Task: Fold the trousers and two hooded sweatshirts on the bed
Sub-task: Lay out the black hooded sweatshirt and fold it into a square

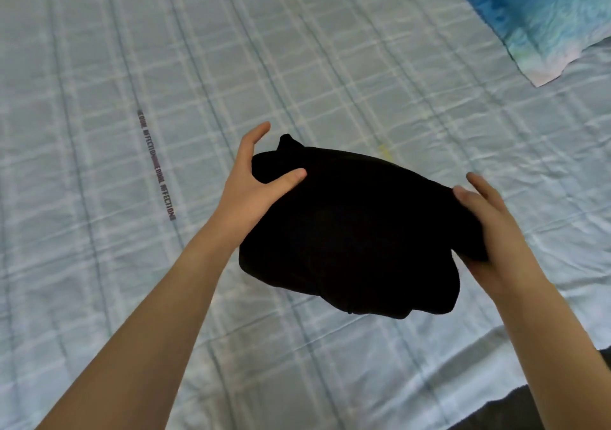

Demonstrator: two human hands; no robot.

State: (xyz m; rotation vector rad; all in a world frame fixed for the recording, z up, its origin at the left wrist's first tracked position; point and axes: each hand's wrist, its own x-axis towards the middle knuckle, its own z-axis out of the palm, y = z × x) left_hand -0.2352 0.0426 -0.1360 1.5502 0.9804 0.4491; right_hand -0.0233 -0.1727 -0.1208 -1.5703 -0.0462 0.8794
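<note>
Head view: a black garment [347,231], folded into a thick bundle, is held between both hands just right of the picture's centre, above the bed [132,66]. Whether it touches the sheet cannot be told, nor whether it is the trousers or a sweatshirt.

The left hand [251,195] grips the bundle's edge at 10 o'clock, with the thumb pressed on top and a finger sticking up beyond the cloth. The right hand [496,231] grips the edge at 3 o'clock, thumb over the top and fingers behind the fold.

The bed carries a pale checked sheet with a strip of printed lettering [155,165] at 9 o'clock of the bundle. A blue pillow [545,16] lies at 2 o'clock, well apart from it.
</note>
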